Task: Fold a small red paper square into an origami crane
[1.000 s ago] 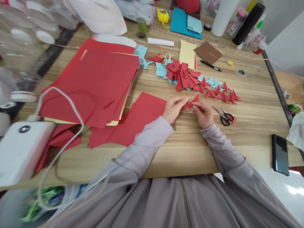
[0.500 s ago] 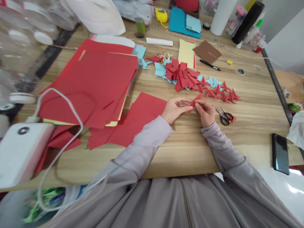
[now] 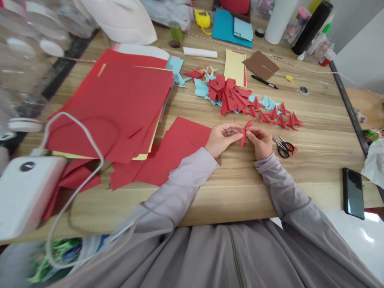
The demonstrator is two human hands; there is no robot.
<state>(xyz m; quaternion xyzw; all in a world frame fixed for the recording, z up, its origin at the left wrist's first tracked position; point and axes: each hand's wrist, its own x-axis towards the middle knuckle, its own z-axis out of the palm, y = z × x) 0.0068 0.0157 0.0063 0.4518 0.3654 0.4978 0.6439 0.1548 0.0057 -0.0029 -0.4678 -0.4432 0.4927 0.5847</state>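
Between my two hands is a small folded red paper piece (image 3: 245, 132), pointed at both its upper and lower ends like an origami crane in the making. My left hand (image 3: 223, 138) pinches its left side between thumb and fingers. From the right, my right hand (image 3: 260, 141) grips it with thumb and fingertips. Beyond my hands lies a pile of folded red paper pieces (image 3: 229, 94), with light blue ones (image 3: 201, 88) under it. Small red paper cranes (image 3: 273, 114) stand in rows to the right of that pile. Scissors (image 3: 285, 147) rest just right of my right hand.
Red sheets (image 3: 180, 146) and a tall paper stack (image 3: 117, 108) lie at left. A white power bank (image 3: 33, 192) with a looping cable (image 3: 93, 140) is at the near left. A phone (image 3: 353, 194) sits at the right edge. A black pen (image 3: 264, 81) and brown paper (image 3: 261, 65) lie farther back.
The folded red paper has turned between my fingers: its points now run more up and down, and a lower tip shows below my fingertips. My hands have barely moved.
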